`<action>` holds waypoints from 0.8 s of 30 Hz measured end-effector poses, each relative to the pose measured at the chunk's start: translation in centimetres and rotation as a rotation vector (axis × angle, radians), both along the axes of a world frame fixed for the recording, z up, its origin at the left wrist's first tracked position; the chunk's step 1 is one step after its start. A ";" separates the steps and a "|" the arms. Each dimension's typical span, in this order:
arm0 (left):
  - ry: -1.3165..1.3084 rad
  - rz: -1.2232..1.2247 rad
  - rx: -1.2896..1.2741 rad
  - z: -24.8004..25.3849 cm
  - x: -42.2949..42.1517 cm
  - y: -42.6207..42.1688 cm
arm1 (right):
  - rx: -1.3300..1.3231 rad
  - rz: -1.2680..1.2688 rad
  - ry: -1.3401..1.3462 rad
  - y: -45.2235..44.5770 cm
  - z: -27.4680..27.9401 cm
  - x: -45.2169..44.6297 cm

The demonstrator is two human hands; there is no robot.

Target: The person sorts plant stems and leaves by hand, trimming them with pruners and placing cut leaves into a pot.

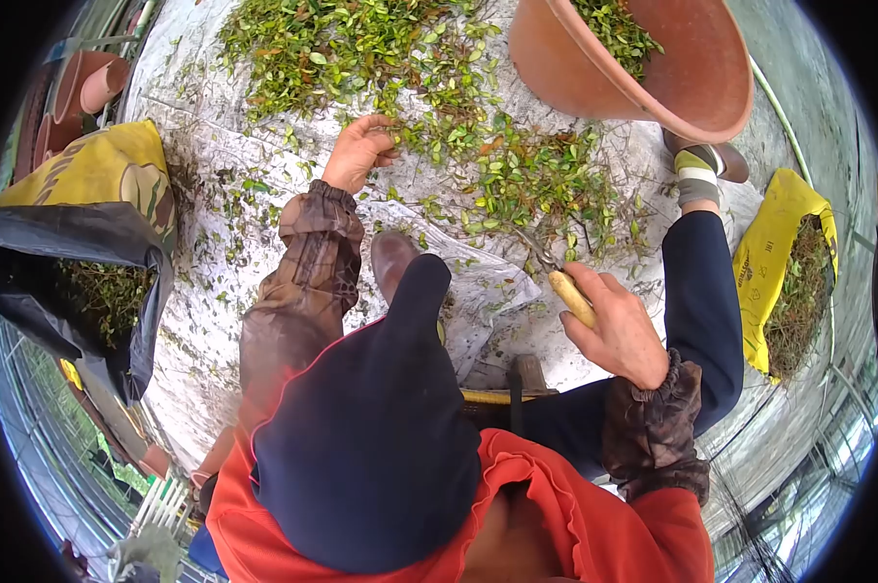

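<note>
My right hand (614, 325) is wrapped round the yellow handle (572, 297) of a small metal tool, whose dark tip points up and left toward the leaves. My left hand (362, 153) is over the white sheet (206, 330), at the lower edge of a large heap of green leaves (332, 58). Its fingers are curled together near some leaves; whether anything is between them is too small to tell. A smaller pile of green and brown leaves (541, 185) lies between the hands, just beyond the tool tip.
A large terracotta-coloured tub (687, 68) with leaves inside leans at the top right. An open black and yellow bag (80, 228) stands left, a yellow bag of dry clippings (769, 262) right. My brown shoes (392, 260) rest on the sheet.
</note>
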State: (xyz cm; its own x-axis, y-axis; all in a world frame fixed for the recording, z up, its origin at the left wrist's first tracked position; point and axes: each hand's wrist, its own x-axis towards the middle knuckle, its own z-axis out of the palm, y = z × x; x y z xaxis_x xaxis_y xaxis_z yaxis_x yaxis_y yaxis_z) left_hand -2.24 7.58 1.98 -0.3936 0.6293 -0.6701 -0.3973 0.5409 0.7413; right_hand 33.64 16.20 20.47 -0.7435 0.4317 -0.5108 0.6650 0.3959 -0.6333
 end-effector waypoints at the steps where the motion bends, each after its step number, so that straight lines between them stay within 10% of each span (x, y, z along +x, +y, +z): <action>1: -0.001 0.001 0.003 -0.1 -0.1 -0.3 | -0.003 0.000 -0.001 -0.1 0.0 -0.1; 10: -0.023 0.094 -0.002 -0.4 -0.8 -1.5 | -0.036 -0.007 -0.067 -0.2 0.1 -0.6; 16: 1.227 -0.322 0.102 0.0 -1.6 -2.1 | -0.048 -0.017 -0.071 -0.1 -0.1 -0.4; 20: 0.277 -0.107 0.169 1.9 -0.9 -1.9 | -0.052 -0.020 -0.069 0.0 0.0 -0.4; 24: -0.089 0.029 0.194 2.3 1.0 -2.1 | -0.055 -0.022 -0.074 0.0 -0.1 -0.2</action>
